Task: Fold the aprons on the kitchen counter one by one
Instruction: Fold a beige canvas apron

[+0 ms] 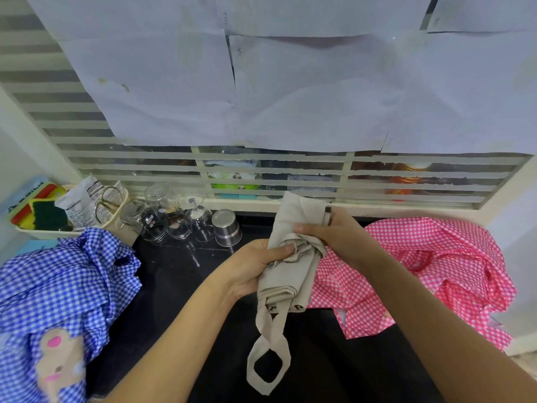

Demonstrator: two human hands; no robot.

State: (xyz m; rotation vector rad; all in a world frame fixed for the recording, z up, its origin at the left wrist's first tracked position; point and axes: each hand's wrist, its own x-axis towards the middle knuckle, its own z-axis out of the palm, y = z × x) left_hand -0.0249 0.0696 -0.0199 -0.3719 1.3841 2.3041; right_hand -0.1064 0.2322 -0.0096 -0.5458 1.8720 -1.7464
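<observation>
Holding the beige apron [290, 274] between them, both hands sit just above the dark bench [174, 286]. The left hand [250, 271] grips the folded bundle from its left side, thumb on top pinning the gathered cloth. The right hand [334, 232] pinches the upper part, thumb in front and fingers curled behind, with a flap standing up past it. A strap [268, 359] hangs in a twisted loop below the hands, toward the person, clear of the fold. The blue apron [58, 280] lies crumpled on the bench well to the left of the left hand. The pink apron [421, 271] lies crumpled just right of the right hand, partly under that forearm. Beyond the left hand stand upturned glasses [162, 219] and a steel cup [226, 228]. The beige cloth looks light, soft and limp, so it will likely keep no shape by itself, and its layers may slide apart once the thumbs let go. The best hold seems to be on the folded edges and corners, several layers pinched together, not on the loose middle. The dangling strap probably wants tucking into the bundle first, since it could drag or catch. Both checked aprons look thinner and perhaps slicker, and neither is folded yet.
</observation>
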